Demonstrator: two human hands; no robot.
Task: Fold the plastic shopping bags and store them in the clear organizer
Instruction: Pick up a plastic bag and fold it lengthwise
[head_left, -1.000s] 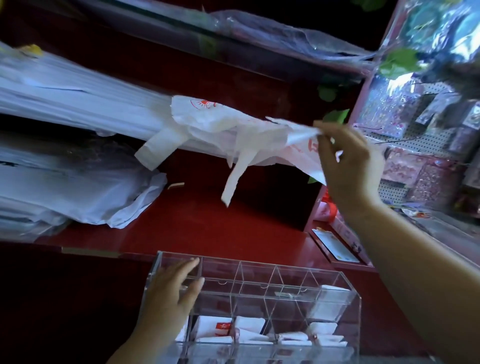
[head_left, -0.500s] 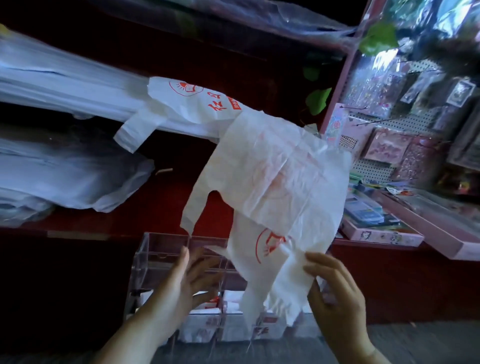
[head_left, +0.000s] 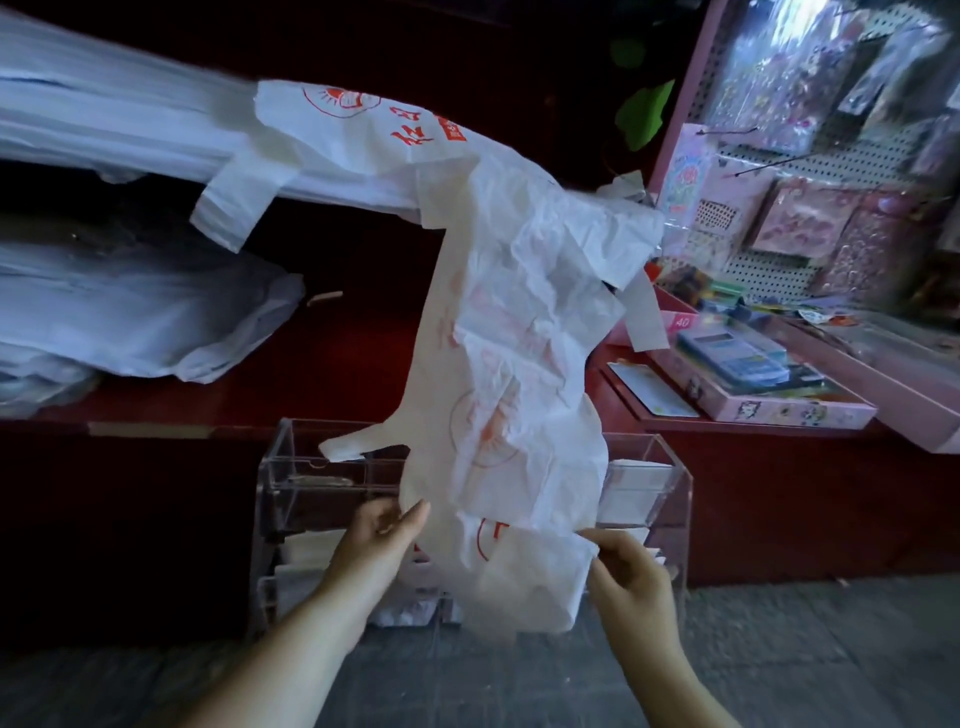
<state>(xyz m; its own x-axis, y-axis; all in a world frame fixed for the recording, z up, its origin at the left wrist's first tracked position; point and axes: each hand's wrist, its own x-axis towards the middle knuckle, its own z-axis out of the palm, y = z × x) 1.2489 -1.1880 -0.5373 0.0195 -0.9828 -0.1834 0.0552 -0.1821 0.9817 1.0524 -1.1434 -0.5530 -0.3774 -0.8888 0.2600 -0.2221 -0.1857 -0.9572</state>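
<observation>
A crumpled white plastic shopping bag (head_left: 524, 374) with red print hangs in the air in front of me, its upper part still draped toward the shelf. My left hand (head_left: 382, 540) pinches its lower left edge. My right hand (head_left: 626, 577) grips its lower right corner. Behind and below the bag stands the clear organizer (head_left: 311, 483), with folded white bags in its compartments; the held bag hides its middle. A stack of the same printed bags (head_left: 332, 124) lies on the upper shelf.
Piles of white bags (head_left: 130, 322) fill the red shelves on the left. A pink pegboard display (head_left: 810, 171) with packets and a tray of small goods (head_left: 753, 374) stands at the right. Grey floor (head_left: 831, 649) runs along the front.
My right hand pulled the bag down off the shelf stack to in front of the organizer. My left hand left the organizer and took the bag's lower left edge.
</observation>
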